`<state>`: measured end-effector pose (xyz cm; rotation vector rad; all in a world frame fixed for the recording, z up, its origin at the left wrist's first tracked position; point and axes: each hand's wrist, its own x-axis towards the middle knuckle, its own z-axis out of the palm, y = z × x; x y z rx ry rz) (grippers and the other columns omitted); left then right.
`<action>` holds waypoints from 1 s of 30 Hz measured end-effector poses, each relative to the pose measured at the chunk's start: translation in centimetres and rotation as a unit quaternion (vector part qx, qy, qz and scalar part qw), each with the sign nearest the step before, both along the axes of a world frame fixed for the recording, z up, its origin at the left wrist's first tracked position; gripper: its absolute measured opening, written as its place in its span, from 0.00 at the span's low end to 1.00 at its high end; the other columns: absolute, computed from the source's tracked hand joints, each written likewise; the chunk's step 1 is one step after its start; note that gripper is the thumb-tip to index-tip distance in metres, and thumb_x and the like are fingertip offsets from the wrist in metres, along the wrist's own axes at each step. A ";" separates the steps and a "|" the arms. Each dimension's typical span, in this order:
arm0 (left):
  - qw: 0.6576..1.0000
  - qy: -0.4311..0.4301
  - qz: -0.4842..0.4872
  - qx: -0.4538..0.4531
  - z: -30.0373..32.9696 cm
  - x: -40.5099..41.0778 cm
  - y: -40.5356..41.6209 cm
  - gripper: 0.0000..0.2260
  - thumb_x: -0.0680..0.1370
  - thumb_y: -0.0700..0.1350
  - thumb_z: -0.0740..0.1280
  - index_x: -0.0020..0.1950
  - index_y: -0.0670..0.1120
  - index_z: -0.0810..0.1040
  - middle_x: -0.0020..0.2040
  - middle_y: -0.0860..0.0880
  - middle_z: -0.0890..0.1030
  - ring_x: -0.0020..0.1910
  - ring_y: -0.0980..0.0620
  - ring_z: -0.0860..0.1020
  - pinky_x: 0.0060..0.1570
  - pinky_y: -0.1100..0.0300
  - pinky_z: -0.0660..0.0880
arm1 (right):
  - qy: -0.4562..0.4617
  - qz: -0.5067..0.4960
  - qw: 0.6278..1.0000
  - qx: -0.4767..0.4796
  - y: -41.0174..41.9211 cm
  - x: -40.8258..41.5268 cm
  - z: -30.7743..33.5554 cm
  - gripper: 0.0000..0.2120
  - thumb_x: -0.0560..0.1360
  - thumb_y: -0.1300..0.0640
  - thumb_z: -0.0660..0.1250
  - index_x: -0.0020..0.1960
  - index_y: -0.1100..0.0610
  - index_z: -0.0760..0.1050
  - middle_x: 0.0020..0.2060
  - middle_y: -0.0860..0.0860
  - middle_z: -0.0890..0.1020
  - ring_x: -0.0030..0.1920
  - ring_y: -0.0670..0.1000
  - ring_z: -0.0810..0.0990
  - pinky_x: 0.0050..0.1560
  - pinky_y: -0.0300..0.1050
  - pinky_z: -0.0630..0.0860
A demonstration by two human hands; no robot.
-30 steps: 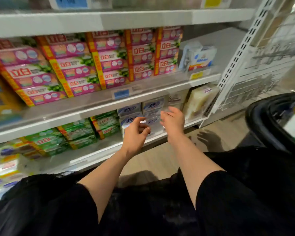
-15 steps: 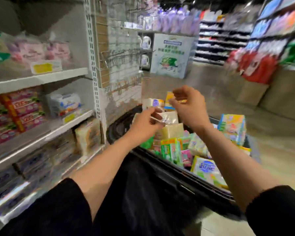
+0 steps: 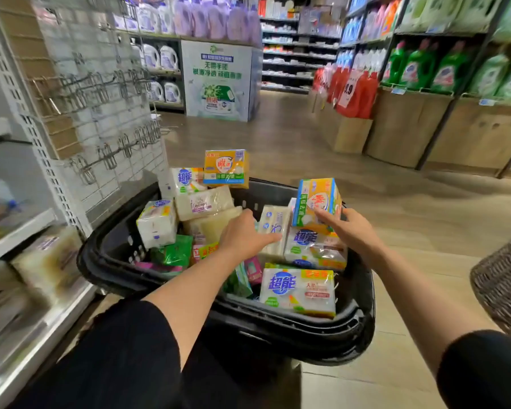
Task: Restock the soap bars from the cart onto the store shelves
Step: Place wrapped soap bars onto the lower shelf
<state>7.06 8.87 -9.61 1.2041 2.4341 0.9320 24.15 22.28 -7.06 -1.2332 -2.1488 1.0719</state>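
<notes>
Wood-look flooring runs down the aisle under a black cart basket (image 3: 331,335) heaped with wrapped soap bars. Nearest, at 6 o'clock, lies a white-and-blue soap pack (image 3: 298,290). The left hand (image 3: 244,236) lies flat, fingers straight, on a pale soap bar (image 3: 273,228). The right hand (image 3: 350,228) grips an orange-and-blue soap box (image 3: 316,202) at 1 o'clock. Half a second ago both hands hovered empty above the load. Store shelves (image 3: 27,261) stand at 9 o'clock, detergent bottles (image 3: 419,66) far off.

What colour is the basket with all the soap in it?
Black: the basket's rim and walls show plainly in the head view.
</notes>
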 end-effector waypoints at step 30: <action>0.888 -0.258 0.087 0.371 4.3 -1.6 -4.1 0.09 0.71 0.44 0.75 0.48 0.52 0.78 0.47 0.53 0.83 0.45 0.55 0.82 0.44 0.57 0.79 | 0.327 0.089 0.924 0.176 -4.0 -2.1 1.2 0.43 0.53 0.70 0.81 0.63 0.55 0.66 0.52 0.47 0.75 0.49 0.41 0.77 0.50 0.34 0.74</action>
